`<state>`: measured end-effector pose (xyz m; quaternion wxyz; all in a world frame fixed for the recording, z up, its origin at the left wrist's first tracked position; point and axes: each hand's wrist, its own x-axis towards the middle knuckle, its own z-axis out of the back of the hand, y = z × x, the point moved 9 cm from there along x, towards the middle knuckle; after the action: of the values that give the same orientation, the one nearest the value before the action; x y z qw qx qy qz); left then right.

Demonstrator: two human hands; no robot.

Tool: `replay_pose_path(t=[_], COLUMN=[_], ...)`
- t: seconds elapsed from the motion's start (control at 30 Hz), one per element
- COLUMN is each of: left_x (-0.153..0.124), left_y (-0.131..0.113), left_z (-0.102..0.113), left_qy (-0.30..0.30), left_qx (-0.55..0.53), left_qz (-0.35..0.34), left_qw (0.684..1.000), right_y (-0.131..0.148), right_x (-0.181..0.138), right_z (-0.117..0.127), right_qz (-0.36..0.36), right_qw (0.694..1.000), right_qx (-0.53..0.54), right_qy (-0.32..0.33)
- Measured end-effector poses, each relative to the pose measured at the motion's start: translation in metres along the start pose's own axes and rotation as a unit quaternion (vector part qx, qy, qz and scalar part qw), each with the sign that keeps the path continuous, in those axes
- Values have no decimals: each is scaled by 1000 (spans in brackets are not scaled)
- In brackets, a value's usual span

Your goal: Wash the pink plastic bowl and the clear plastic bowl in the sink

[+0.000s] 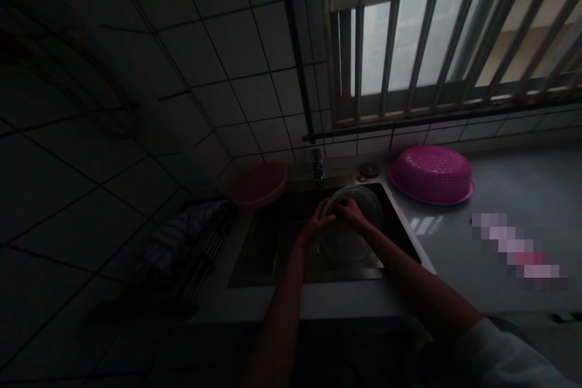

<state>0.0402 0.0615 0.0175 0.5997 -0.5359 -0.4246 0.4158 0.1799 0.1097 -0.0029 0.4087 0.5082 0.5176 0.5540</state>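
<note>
In dim light, both my hands reach into a dark sink. My left hand grips the left rim of a round, pale bowl held tilted over the basin. My right hand rests on the bowl's inner face with its fingers bent; what is under them is too dark to make out. A metal tap stands just behind the bowl.
An upturned pink perforated basket lies on the grey counter to the right. A pink bowl sits at the sink's left rear corner. Striped cloth lies over a rack on the left. A barred window is behind; tiled walls stand left.
</note>
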Motion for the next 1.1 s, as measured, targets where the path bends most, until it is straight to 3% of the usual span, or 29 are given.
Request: replay_pose_path(t=[0.07, 0.3, 1.1], left_x=[0, 0, -1], left_y=[0, 6, 2], left_z=[-1, -1, -2], left_qy=[5, 11, 15], left_qx=[7, 0, 14], left_qz=[-3, 16, 16], left_qw=[1000, 1000, 1000], right_y=[-1, -6, -4], right_x=[0, -10, -10], right_z=[2, -30, -30], right_qz=[-6, -22, -27], right_qw=[1000, 994, 993], right_qx=[6, 3, 7], right_qy=[-2, 107, 114])
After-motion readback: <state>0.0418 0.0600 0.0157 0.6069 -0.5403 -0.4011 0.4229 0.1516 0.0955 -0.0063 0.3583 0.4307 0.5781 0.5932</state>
